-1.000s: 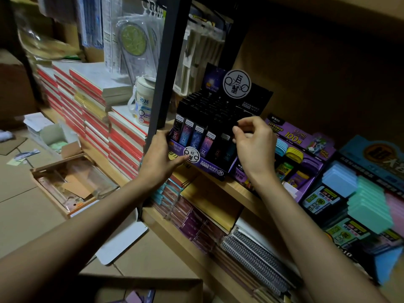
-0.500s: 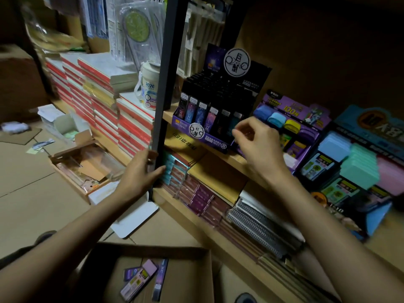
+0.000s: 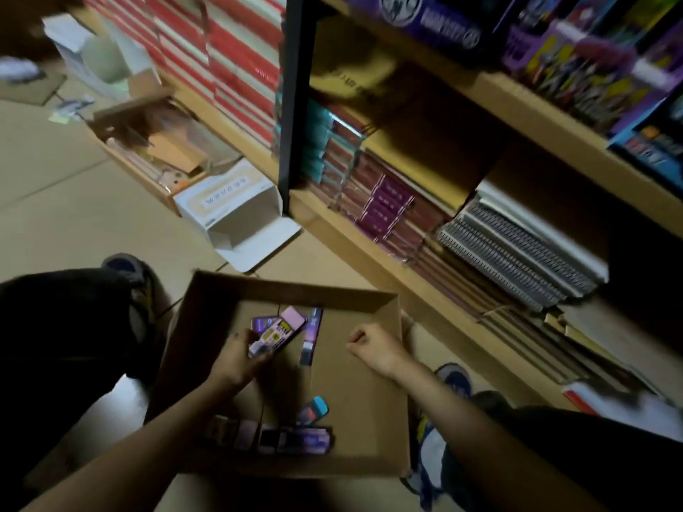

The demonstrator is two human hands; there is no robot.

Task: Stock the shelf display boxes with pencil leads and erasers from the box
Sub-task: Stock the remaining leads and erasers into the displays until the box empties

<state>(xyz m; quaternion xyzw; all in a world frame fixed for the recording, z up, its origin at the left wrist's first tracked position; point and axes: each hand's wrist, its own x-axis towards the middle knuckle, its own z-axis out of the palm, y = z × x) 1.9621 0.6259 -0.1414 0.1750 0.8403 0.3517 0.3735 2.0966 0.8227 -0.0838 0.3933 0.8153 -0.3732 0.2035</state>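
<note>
Facing wooden shelving filling the far right, packed with notebooks and, along the top edge of the view, blurred purple display boxes waiting for stock. Crouching, judging by the dark knees at either side, over an open cardboard box lying on the floor near and centre. Reaching into its far left part with the left hand, fingers curling round a pink-topped packet and gripping its near end, the light being too dim for telling leads from eraser. Holding the right hand just inside the right wall, curled into a fist with nothing visible in it. Leaving a slim purple pack just right of the gripped packet, a row of packs against the near wall, and a small pink-and-blue eraser just beyond that row. Judging the step as gathering stock: pinching the packet by its long edges, lifting straight up clear of another purple packet lying under it, and opening the right hand for the slim pack, saving a second trip to the shelf
</note>
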